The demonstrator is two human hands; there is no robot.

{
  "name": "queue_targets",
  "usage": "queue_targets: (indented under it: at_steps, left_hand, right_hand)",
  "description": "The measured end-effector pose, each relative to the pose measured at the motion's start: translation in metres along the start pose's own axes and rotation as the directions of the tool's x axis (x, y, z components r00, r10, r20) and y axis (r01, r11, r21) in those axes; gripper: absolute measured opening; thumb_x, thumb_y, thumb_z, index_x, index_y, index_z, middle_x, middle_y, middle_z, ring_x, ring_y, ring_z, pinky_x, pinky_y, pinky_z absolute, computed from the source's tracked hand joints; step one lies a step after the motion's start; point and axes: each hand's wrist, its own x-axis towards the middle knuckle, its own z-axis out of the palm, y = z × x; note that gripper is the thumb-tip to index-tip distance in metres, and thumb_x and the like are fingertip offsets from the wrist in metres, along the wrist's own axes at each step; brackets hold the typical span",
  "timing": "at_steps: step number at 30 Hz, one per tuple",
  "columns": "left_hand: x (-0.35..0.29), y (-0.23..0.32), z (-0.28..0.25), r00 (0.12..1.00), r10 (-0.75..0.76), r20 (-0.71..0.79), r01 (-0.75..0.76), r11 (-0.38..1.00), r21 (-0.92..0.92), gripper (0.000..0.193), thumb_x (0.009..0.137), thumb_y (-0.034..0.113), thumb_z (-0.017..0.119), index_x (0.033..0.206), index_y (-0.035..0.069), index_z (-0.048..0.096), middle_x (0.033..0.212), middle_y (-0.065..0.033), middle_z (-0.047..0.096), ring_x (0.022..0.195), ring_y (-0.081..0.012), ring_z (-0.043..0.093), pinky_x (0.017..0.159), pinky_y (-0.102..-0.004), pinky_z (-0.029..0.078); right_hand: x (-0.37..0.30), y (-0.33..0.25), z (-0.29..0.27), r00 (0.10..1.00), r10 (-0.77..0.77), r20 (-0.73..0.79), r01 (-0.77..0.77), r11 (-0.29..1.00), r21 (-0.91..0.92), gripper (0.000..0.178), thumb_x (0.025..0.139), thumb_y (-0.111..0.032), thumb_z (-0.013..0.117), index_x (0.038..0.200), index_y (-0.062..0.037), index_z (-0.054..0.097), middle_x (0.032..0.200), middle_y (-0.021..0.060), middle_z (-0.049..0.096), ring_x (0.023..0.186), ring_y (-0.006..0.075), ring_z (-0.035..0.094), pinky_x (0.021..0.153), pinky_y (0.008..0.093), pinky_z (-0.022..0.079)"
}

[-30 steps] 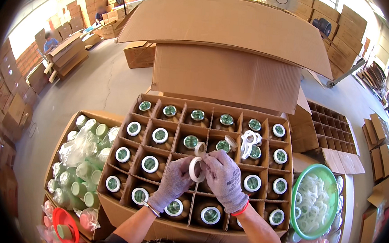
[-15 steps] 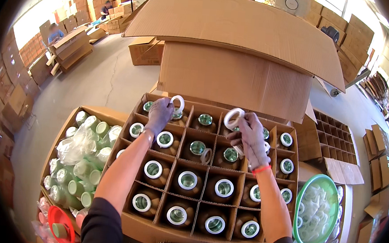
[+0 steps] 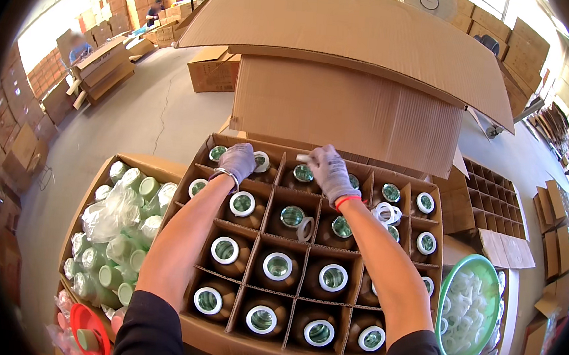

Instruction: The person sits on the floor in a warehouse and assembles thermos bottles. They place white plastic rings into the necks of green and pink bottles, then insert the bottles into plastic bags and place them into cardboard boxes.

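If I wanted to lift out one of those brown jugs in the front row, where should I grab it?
Probably by the neck, coming straight down from above. Each brown jug stands upright in its own cell of the cardboard divider, so the walls hide its sides; only the green-capped top with its white ring shows. Pinch under the ring and pull straight up. Both gloved hands are busy at the back row.

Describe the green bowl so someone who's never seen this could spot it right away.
Start at the big divided cardboard box of brown jars that both gloved hands reach into. Just past its right-hand edge, near the person's right elbow, sits the green bowl. It is the only round green container there, filled with loose white rings.
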Motion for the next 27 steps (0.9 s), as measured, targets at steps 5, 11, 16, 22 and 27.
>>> queue_targets:
  at_steps: [5, 11, 16, 22, 27]
  left_hand:
    - [-0.001, -0.019, 0.017, 0.973, 0.228, -0.038, -0.23, 0.967, -0.112, 0.031, 0.089, 0.021, 0.057, 0.117, 0.011, 0.065, 0.12, -0.017, 0.066, 0.115, -0.0325, 0.061, 0.099, -0.0421, 0.048]
    - [0.012, -0.016, 0.028, 0.964, 0.214, -0.156, -0.219, 0.976, -0.012, 0.024, 0.09, 0.014, 0.052, 0.104, 0.008, 0.071, 0.108, -0.0195, 0.069, 0.104, -0.0337, 0.066, 0.09, -0.0436, 0.053]
    - [0.01, -0.005, 0.037, 0.944, 0.097, -0.317, -0.112, 0.993, -0.03, 0.02, 0.088, 0.014, 0.053, 0.09, 0.006, 0.072, 0.099, -0.0201, 0.07, 0.098, -0.0349, 0.068, 0.083, -0.0444, 0.055]
    - [0.005, -0.013, 0.01, 0.956, 0.292, -0.025, -0.29, 0.955, 0.066, 0.021, 0.087, 0.013, 0.056, 0.094, 0.0, 0.07, 0.098, -0.0243, 0.07, 0.098, -0.0352, 0.068, 0.091, -0.0432, 0.053]
    - [-0.019, 0.014, 0.008, 0.985, 0.171, -0.036, -0.162, 0.97, 0.181, 0.029, 0.09, 0.015, 0.056, 0.116, 0.004, 0.062, 0.122, -0.0189, 0.063, 0.12, -0.0303, 0.059, 0.095, -0.0438, 0.052]
  right_hand:
    - [-0.004, -0.004, 0.002, 0.901, -0.005, 0.435, 0.104, 0.973, -0.206, 0.018, 0.086, -0.017, 0.065, 0.102, -0.0112, 0.07, 0.114, 0.0128, 0.06, 0.107, 0.0338, 0.062, 0.09, 0.0464, 0.052]
    - [0.0, 0.014, -0.003, 0.83, -0.124, 0.544, 0.256, 0.951, -0.173, 0.018, 0.084, -0.016, 0.065, 0.101, -0.0102, 0.069, 0.112, 0.0121, 0.06, 0.106, 0.0334, 0.061, 0.092, 0.0463, 0.049]
    - [-0.017, 0.005, 0.003, 0.892, -0.024, 0.451, 0.06, 0.996, -0.066, 0.045, 0.09, -0.014, 0.054, 0.135, -0.0183, 0.056, 0.133, 0.0201, 0.055, 0.124, 0.0397, 0.052, 0.108, 0.0528, 0.036]
    - [-0.018, -0.033, -0.016, 0.732, 0.061, 0.679, 0.19, 0.938, -0.29, 0.068, 0.093, -0.053, 0.05, 0.151, -0.0204, 0.033, 0.153, 0.0268, 0.026, 0.137, 0.0457, 0.037, 0.115, 0.0606, 0.016]
    - [-0.015, -0.031, -0.035, 0.774, 0.071, 0.63, 0.082, 0.974, -0.211, 0.066, 0.089, -0.056, 0.057, 0.14, -0.0159, 0.049, 0.147, 0.0196, 0.041, 0.136, 0.0384, 0.039, 0.11, 0.0606, 0.027]
